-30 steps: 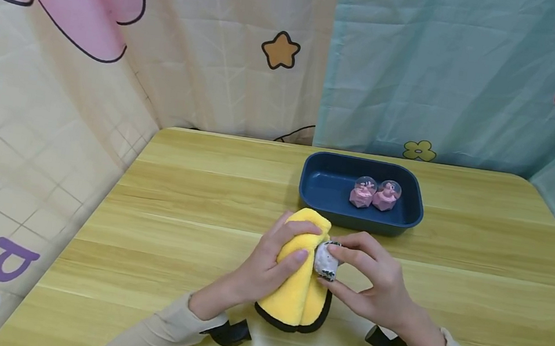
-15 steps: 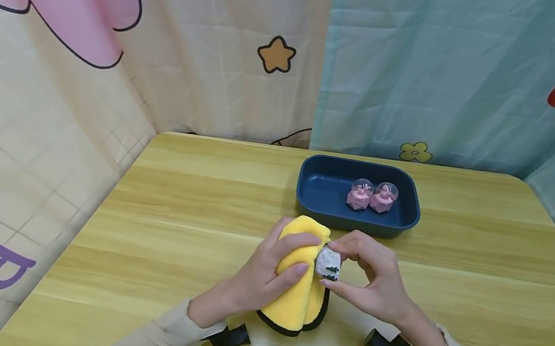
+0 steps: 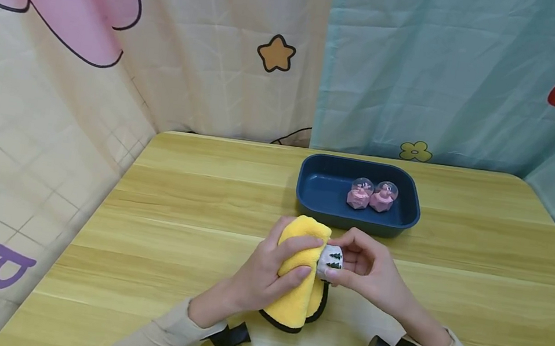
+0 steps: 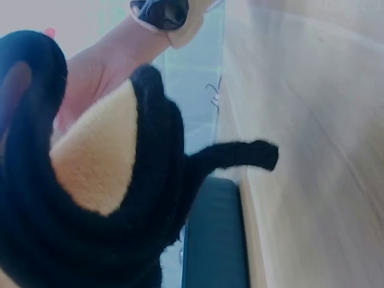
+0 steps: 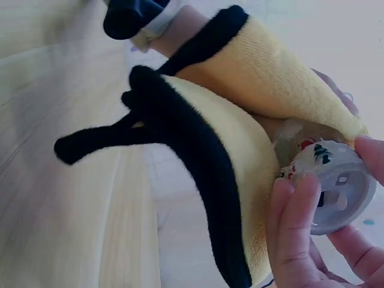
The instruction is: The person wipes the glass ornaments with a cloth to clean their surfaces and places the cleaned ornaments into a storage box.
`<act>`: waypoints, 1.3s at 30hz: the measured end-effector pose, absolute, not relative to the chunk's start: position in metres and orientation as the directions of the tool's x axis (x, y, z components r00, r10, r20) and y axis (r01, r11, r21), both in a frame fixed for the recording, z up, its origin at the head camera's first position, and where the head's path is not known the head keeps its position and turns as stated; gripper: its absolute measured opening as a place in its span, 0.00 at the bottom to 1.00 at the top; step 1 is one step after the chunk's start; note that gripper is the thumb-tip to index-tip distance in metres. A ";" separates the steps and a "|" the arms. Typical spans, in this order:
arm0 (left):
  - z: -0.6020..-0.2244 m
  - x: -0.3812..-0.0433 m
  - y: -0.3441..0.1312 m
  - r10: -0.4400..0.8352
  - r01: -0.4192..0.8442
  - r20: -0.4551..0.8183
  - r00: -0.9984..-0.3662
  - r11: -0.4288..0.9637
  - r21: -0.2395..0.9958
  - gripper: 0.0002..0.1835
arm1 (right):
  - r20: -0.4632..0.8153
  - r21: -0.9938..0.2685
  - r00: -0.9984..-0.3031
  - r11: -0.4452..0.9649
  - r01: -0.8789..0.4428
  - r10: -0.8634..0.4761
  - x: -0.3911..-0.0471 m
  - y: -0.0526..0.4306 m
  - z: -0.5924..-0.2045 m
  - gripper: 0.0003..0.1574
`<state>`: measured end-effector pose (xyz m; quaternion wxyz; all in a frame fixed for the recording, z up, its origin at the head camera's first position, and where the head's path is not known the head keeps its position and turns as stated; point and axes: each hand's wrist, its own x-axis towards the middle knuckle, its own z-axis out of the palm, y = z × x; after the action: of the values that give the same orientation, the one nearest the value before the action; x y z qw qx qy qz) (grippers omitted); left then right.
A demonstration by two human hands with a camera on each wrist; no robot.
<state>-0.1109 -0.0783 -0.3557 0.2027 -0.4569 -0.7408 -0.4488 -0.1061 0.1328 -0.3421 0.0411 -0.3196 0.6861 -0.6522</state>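
Note:
My left hand (image 3: 267, 268) grips a folded yellow cloth (image 3: 293, 309) with black edging, above the table. Against the cloth's right side sits a small snow globe (image 3: 330, 260), its white base painted with green trees. The fingers and thumb of my right hand (image 3: 380, 274) pinch that base. In the right wrist view the hollow underside of the snow globe (image 5: 351, 204) faces the camera, and its dome is mostly covered by the cloth (image 5: 258, 126). The left wrist view has the cloth's black-edged folds (image 4: 156, 162) in front, hiding most of the left hand.
A dark blue basin (image 3: 355, 223) stands just beyond the hands on the wooden table (image 3: 184, 242). Inside it, two pink snow globes (image 3: 359, 198) sit side by side at the right. Printed curtains (image 3: 221, 43) hang behind and beside the table.
My right hand has shifted its fingers round the snow globe, and the base has turned, bringing its painted trees into view. The left hand keeps its grip on the cloth.

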 end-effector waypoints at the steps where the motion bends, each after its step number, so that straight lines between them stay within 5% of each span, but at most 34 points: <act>1: -0.355 -0.111 -0.078 0.492 0.853 0.705 -0.510 0.190 0.485 0.18 | 0.342 -0.931 -0.795 -0.064 -0.360 -0.501 -0.106 0.133 -0.342 0.17; 10: -0.354 -0.108 -0.077 0.459 0.786 0.645 -0.611 0.255 0.563 0.19 | 0.263 -0.964 -0.829 -0.090 -0.252 -0.494 -0.109 0.131 -0.345 0.26; 23: -0.355 -0.109 -0.078 0.490 0.774 0.619 -0.614 0.221 0.594 0.18 | 0.400 -0.911 -0.852 -0.046 -0.409 -0.337 -0.105 0.131 -0.343 0.32; 30: -0.355 -0.107 -0.077 0.499 0.743 0.589 -0.636 0.191 0.642 0.18 | 0.361 -0.932 -0.907 -0.066 -0.355 -0.217 -0.098 0.126 -0.344 0.30; 39: -0.354 -0.107 -0.077 0.439 0.719 0.608 -0.661 0.138 0.681 0.19 | 0.503 -0.864 -0.830 -0.149 -0.480 -0.243 -0.097 0.123 -0.345 0.34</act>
<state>-0.1072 -0.0767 -0.3540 0.1323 -0.3899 -0.7425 -0.5283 -0.0967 0.1230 -0.3448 -0.0841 -0.2795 0.6470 -0.7045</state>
